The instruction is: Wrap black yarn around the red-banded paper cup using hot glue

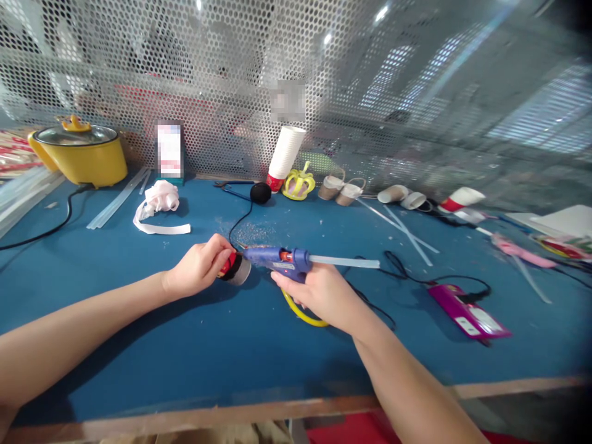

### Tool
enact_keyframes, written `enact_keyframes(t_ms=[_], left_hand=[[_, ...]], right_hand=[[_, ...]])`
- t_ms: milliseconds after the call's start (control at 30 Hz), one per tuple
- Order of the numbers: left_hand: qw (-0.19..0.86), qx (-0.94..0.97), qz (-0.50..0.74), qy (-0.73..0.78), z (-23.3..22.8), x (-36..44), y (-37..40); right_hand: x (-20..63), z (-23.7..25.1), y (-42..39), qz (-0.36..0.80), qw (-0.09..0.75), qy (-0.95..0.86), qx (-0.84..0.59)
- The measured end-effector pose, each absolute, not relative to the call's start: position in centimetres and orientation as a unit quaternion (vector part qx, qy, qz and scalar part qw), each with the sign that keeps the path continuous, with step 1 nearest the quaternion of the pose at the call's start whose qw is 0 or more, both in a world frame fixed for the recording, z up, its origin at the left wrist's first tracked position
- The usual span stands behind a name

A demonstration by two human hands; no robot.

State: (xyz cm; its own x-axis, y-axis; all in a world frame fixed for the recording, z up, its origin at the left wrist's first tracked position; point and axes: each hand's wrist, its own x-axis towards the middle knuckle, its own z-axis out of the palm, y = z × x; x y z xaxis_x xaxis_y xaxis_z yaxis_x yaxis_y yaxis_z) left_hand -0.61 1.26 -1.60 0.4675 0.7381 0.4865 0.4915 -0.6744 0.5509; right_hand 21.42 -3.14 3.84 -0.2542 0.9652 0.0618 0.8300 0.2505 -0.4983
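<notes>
My right hand (328,293) is wrapped round the handle of a blue hot glue gun (277,259). A clear glue stick (345,262) sticks out of its back end, and its nozzle points left at a paper cup. My left hand (201,265) grips this small red paper cup (241,272), which is tilted and has a black band round it. The fingertips are at the cup near the nozzle. A thin black cord (240,219) runs from the cup to a black ball of cord (261,193) farther back. Whether the nozzle touches the cup I cannot tell.
Behind stand stacked paper cups (285,154), a yellow crown-shaped basket (298,185) and two small brown baskets (330,188). A yellow electric pot (81,157) is at left. On the right lie a purple power strip (469,314), cables and loose glue sticks (407,231). Perforated metal closes the back.
</notes>
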Motion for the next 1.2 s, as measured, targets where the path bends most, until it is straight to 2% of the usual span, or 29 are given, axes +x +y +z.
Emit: enact_keyframes(t_ms=[267, 700, 933, 1200], left_hand=[[0.195, 0.825, 0.360, 0.390, -1.3, -0.4, 1.1], [0.204, 0.818, 0.363, 0.396, -1.1, -0.3, 1.1], [0.188, 0.830, 0.363, 0.379, -1.5, -0.4, 1.2], [0.166, 0.845, 0.363, 0.356, -1.7, -0.6, 1.1]], right_hand=[[21.6, 3.9, -3.4, 0.133, 0.177, -0.814, -0.538], [21.0, 4.6, -4.0, 0.139, 0.165, -0.823, -0.525], [21.4, 4.4, -3.8, 0.191, 0.160, -0.792, -0.558], [21.4, 4.4, -2.8, 0.275, 0.238, -0.757, -0.544]])
